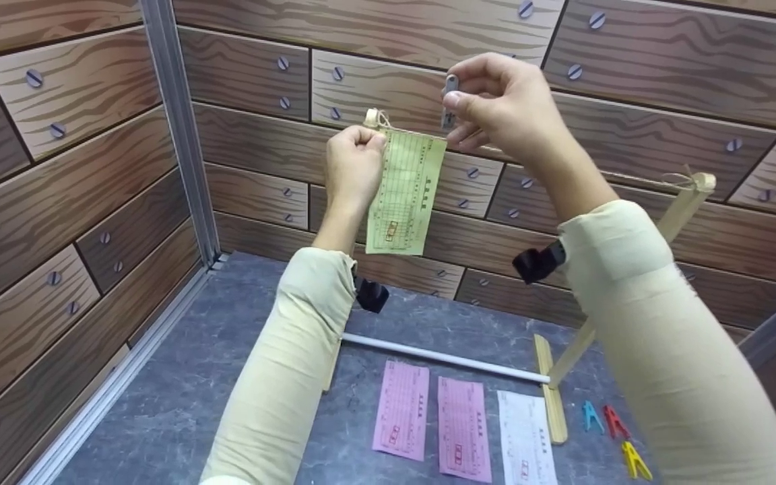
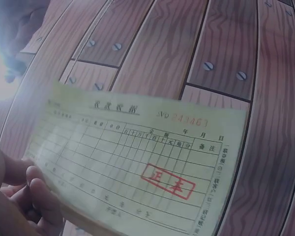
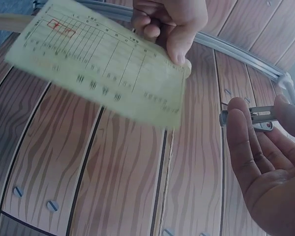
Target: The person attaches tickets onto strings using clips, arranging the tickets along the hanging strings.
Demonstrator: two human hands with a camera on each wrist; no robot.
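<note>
one green receipt slip (image 1: 405, 195) hangs from our left hand (image 1: 356, 162), fingertips pinching its top corner beside the string (image 3: 169, 169); right of it, our right hand (image 1: 506, 101) pinches a grey clip (image 1: 448, 114). we judge the paper light, limp, easily creased: grip its edge; the stiff clip, its ends.

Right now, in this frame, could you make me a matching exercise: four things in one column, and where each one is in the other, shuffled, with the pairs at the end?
1. green paper
2. silver clip
3. white paper
4. yellow peg

A. on the table, beside a pink paper
B. pinched by the left hand
C. near the red peg
D. held in the right hand

Pairs: 1-B, 2-D, 3-A, 4-C
</note>
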